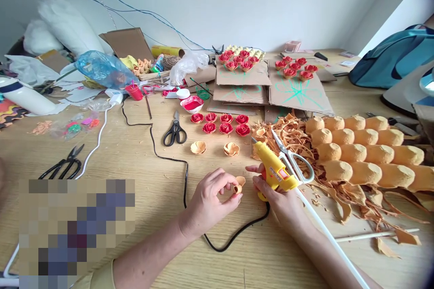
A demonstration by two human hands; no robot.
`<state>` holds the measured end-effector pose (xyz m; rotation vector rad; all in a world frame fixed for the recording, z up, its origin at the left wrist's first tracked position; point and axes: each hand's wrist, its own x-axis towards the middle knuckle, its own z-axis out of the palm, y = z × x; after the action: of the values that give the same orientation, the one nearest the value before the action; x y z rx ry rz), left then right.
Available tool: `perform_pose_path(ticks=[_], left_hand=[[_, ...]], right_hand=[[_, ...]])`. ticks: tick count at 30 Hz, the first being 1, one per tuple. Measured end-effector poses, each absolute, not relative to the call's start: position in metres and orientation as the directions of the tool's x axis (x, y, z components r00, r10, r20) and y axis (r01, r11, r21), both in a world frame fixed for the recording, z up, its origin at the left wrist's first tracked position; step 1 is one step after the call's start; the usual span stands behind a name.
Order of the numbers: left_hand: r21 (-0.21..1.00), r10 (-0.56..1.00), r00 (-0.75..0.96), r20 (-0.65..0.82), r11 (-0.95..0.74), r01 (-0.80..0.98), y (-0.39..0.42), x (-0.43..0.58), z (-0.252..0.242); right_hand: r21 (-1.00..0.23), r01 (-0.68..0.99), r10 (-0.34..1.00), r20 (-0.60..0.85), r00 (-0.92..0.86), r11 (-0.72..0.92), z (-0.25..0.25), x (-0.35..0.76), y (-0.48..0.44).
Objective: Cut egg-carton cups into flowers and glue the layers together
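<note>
Between the thumb and fingers of my left hand (pixel 212 198) is a small egg-carton flower piece (pixel 239 183), pale orange and curled. My right hand (pixel 280 201) grips a yellow hot glue gun (pixel 275 167), its nozzle pointing up and left, away from the piece. A long white glue stick (pixel 330 235) sticks out of the gun's back. Beyond my hands lie two unpainted flowers, one on the left (pixel 198 147) and one on the right (pixel 231 149). Several red painted roses (pixel 226 128) stand in two rows behind them.
Egg-carton scraps (pixel 291 133), white-handled scissors (pixel 294 162) and an orange egg tray (pixel 366 151) lie at right. Black scissors (pixel 175 132) and a bowl of red paint (pixel 191 104) sit further back. Cardboard (pixel 298 95) bears more roses. A black cord (pixel 186 180) crosses the table.
</note>
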<state>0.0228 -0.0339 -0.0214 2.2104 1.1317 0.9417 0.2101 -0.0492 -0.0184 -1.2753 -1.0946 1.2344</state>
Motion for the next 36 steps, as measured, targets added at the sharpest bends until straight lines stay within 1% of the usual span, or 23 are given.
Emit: perform_pose_path(ticks=[3,5,9,13,17,19,21,23,25,27,29,33,36], left_hand=[[0.681,0.818,0.434,0.377,-0.563,0.469,-0.037,0.024,-0.017],[0.682,0.814,0.445,0.373,-0.566,0.463,-0.039,0.026,-0.017],[0.679,0.816,0.463,0.345,-0.558,0.477,-0.041,0.028,-0.02],[0.684,0.847,0.448,0.285,-0.508,0.524,-0.037,0.027,-0.026],[0.675,0.871,0.433,0.233,-0.465,0.572,-0.032,0.025,-0.029],[0.672,0.873,0.431,0.227,-0.461,0.579,-0.031,0.024,-0.029],[0.669,0.874,0.426,0.233,-0.462,0.583,-0.031,0.024,-0.028],[0.666,0.875,0.419,0.241,-0.464,0.584,-0.031,0.024,-0.027],[0.667,0.875,0.417,0.246,-0.465,0.583,-0.032,0.024,-0.026],[0.67,0.875,0.413,0.252,-0.466,0.578,-0.033,0.025,-0.026],[0.674,0.875,0.407,0.262,-0.467,0.572,-0.033,0.025,-0.026],[0.666,0.877,0.416,0.241,-0.462,0.587,-0.032,0.025,-0.028],[0.656,0.876,0.444,0.189,-0.449,0.607,-0.031,0.026,-0.031]], right_hand=[[-0.962,-0.191,0.979,-0.182,-0.092,-0.196,-0.02,0.21,-0.05],[-0.937,-0.27,0.972,-0.19,-0.139,-0.221,-0.023,0.209,-0.05],[-0.903,-0.397,0.986,-0.164,-0.036,-0.164,-0.024,0.21,-0.049],[-0.867,-0.475,0.984,-0.178,0.009,-0.152,-0.017,0.219,-0.048],[-0.873,-0.487,0.987,-0.093,0.131,-0.017,-0.008,0.233,-0.045],[-0.885,-0.464,0.979,-0.054,0.195,0.044,-0.006,0.238,-0.044],[-0.895,-0.442,0.971,-0.047,0.235,0.064,-0.006,0.239,-0.043],[-0.903,-0.428,0.966,-0.072,0.247,0.042,-0.009,0.238,-0.042],[-0.922,-0.388,0.969,-0.107,0.221,-0.014,-0.012,0.233,-0.042],[-0.953,-0.292,0.977,-0.131,0.166,-0.078,-0.016,0.228,-0.043],[-0.982,-0.157,0.987,-0.122,0.101,-0.106,-0.019,0.223,-0.045],[-0.994,0.096,0.999,-0.046,0.024,-0.049,-0.028,0.217,-0.049],[-0.971,0.237,0.999,-0.029,0.016,-0.032,-0.033,0.218,-0.051]])
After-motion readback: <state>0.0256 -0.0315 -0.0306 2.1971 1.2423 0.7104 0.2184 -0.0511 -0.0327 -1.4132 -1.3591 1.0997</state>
